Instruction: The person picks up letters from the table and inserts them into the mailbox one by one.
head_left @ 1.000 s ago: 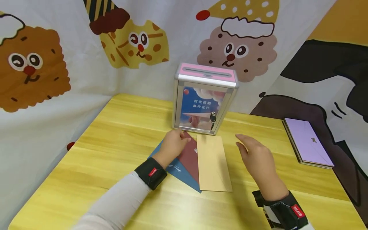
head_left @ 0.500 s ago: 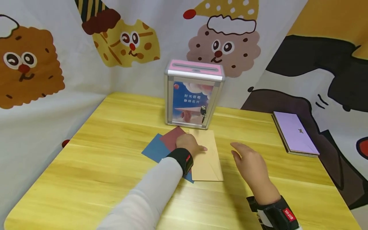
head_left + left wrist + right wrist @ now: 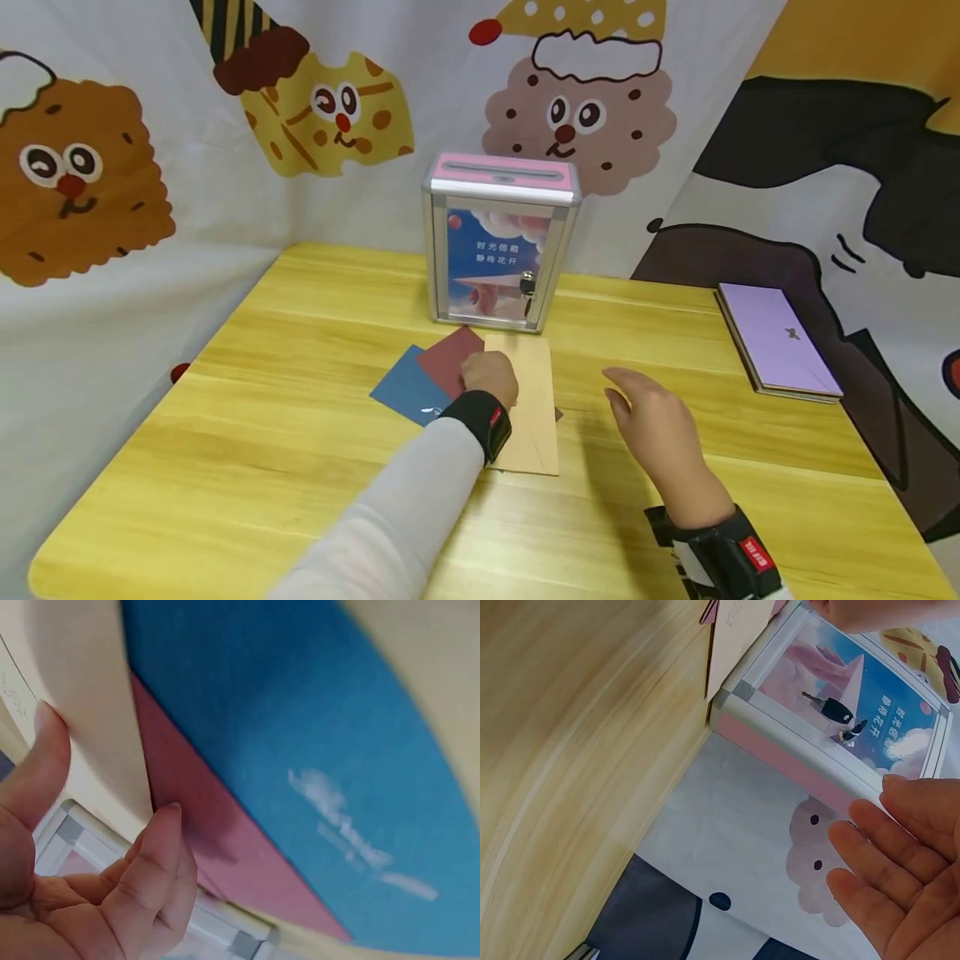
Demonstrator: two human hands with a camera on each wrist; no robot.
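Note:
My left hand is over the left edge of a cream envelope. In the left wrist view, bent fingertips touch that edge while the thumb lies apart from them over the cream paper. A dark red envelope lies beneath the cream one, a corner of it showing at the right. Lowest and farthest left is a blue envelope with pale lettering, partly hidden by my wrist and the others. To the right, my right hand hovers with relaxed fingers, holding nothing.
A pink-topped letter box, slotted on top, stands behind the envelopes; a key hangs in its door. Lilac envelopes are stacked at the table's right edge. A cartoon-printed cloth hangs behind the table.
My left hand has moved right from the blue and red envelopes onto the cream one. The cream envelope's near end has swung left, uncovering a red corner. My right hand stays about where it was.

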